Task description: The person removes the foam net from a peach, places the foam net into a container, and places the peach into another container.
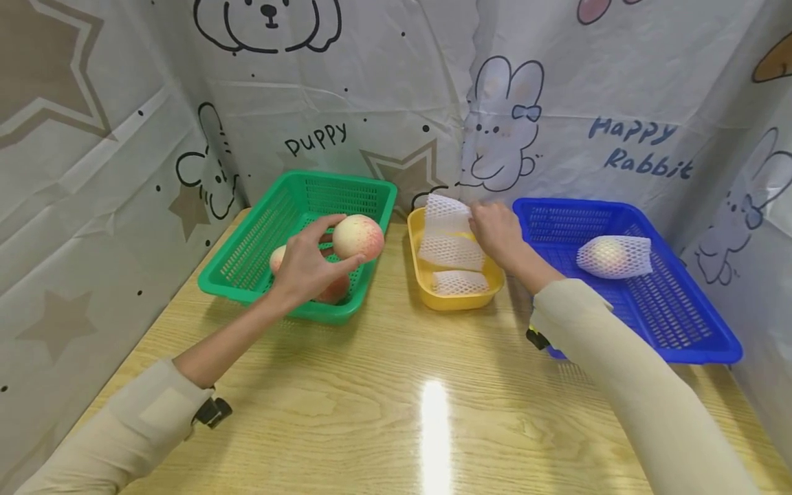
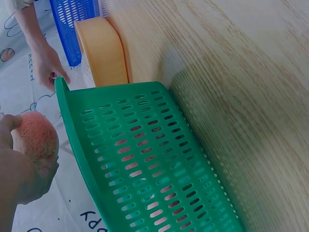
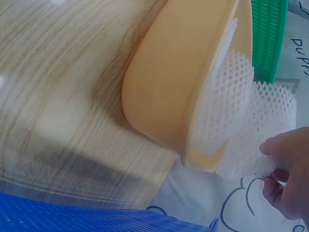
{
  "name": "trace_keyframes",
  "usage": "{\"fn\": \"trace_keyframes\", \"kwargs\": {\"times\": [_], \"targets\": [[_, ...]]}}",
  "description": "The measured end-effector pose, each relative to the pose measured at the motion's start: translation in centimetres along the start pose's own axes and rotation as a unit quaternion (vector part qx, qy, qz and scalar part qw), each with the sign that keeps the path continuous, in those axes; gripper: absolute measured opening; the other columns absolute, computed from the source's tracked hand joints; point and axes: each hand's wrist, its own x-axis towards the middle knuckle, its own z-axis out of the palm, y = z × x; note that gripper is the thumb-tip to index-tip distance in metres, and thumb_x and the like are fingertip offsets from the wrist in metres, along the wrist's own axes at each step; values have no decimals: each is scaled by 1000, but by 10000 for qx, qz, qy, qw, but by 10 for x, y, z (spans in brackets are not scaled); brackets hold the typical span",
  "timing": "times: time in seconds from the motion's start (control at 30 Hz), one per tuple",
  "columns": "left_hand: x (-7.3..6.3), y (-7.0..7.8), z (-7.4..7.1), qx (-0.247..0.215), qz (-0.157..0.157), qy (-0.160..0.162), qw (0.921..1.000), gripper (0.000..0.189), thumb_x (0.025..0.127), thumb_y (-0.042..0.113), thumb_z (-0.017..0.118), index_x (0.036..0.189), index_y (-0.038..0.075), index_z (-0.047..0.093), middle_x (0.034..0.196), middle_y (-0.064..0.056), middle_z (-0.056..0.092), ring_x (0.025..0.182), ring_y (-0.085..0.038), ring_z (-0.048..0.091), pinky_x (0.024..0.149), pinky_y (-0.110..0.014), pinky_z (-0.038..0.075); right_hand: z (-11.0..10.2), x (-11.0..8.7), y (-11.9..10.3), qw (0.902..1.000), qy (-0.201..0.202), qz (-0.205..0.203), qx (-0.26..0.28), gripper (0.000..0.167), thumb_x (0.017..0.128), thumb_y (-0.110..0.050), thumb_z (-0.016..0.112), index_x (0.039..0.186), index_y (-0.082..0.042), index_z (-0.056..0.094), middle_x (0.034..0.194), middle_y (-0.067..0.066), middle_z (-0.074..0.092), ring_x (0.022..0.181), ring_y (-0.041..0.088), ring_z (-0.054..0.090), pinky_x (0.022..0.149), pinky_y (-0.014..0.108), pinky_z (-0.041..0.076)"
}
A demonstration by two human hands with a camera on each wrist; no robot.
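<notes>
My left hand [image 1: 311, 265] grips a pale yellow and pink peach [image 1: 359, 238] above the right side of the green basket [image 1: 337, 313]. More peaches lie in that basket, partly hidden behind the hand. At the yellow bin [image 1: 458, 301], my right hand [image 1: 497, 232] pinches one end of a white foam net sleeve [image 1: 447, 214], which is lifted at the bin's back. In the right wrist view, thumb and fingers of the right hand [image 3: 289, 171] close on the edge of the net [image 3: 270, 111]. Other foam nets [image 1: 459, 282] lie inside the bin.
To the right stands a blue basket [image 1: 699, 344] with a net-wrapped peach [image 1: 609, 257] in it. All three containers stand on a wooden table [image 1: 346, 399]. Behind them hangs a printed curtain [image 1: 396, 96] with cartoon animals.
</notes>
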Motion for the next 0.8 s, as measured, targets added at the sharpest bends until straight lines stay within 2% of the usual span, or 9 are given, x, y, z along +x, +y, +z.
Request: {"fn": "trace_keyframes", "kwargs": {"times": [0.13, 0.27, 0.33, 0.43, 0.5, 0.57, 0.63, 0.7, 0.8], "targets": [[0, 1, 0, 24, -8, -12, 10000, 68, 81, 22, 85, 138, 2, 54, 131, -17, 58, 107, -32, 66, 82, -41, 59, 1, 0, -3, 9994, -314, -120, -74, 15, 94, -7, 64, 106, 2, 62, 99, 25, 68, 86, 46, 61, 63, 56, 55], [0, 0, 0, 42, 9, -21, 10000, 68, 81, 22, 84, 138, 1, 54, 132, -17, 58, 108, -33, 66, 82, -43, 59, 4, -1, -5, 9911, -1244, -432, -191, 29, 94, -5, 63, 123, -5, 64, 107, 23, 68, 91, 45, 62, 65, 55, 57], [-1, -1, 0, 63, 2, -22, 10000, 68, 81, 22, 84, 138, 1, 54, 132, -17, 58, 108, -32, 66, 82, -42, 59, 5, -2, -6, 9779, -1969, -649, -285, 35, 93, -4, 62, 128, -5, 65, 114, 23, 67, 98, 44, 62, 76, 54, 57], [-1, -1, 0, 91, -21, -23, 10000, 68, 81, 22, 85, 138, 2, 54, 131, -16, 58, 107, -31, 66, 81, -40, 59, 5, -4, -9, 9436, -3197, -773, -379, 45, 94, -3, 60, 139, -4, 58, 130, 22, 61, 117, 40, 58, 98, 52, 49], [0, -1, 0, 96, -50, -26, 9999, 69, 80, 23, 85, 138, 3, 55, 131, -16, 59, 106, -31, 66, 81, -40, 59, 4, -5, -11, 9185, -3891, -605, -360, 51, 96, -5, 57, 146, -4, 50, 140, 22, 54, 125, 36, 53, 109, 49, 40], [0, -1, 0, 89, -71, -39, 9999, 69, 81, 24, 85, 139, 3, 54, 131, -17, 59, 106, -31, 66, 81, -42, 59, 3, -7, -15, 8973, -4402, -219, -237, 55, 100, -12, 54, 153, -6, 40, 147, 21, 47, 129, 34, 48, 112, 49, 35], [0, -2, 0, 78, -103, -42, 9999, 69, 81, 24, 85, 139, 3, 54, 131, -17, 58, 106, -32, 67, 81, -44, 59, 2, -7, -18, 8837, -4677, 143, 58, 59, 103, -23, 48, 156, -5, 30, 152, 22, 40, 130, 33, 45, 112, 49, 34], [0, -2, 0, 62, -110, -52, 9999, 69, 81, 23, 85, 138, 3, 54, 131, -17, 58, 106, -32, 66, 81, -44, 59, 3, -7, -21, 8770, -4778, 307, 407, 59, 104, -32, 39, 156, -6, 27, 152, 24, 38, 129, 35, 44, 109, 50, 38], [0, -3, -1, 60, -99, -65, 9999, 68, 80, 22, 85, 138, 3, 54, 131, -17, 58, 107, -33, 66, 81, -44, 59, 5, -7, -23, 8719, -4835, 175, 757, 59, 106, -40, 26, 156, -9, 25, 155, 22, 34, 136, 37, 39, 111, 51, 34]]}}
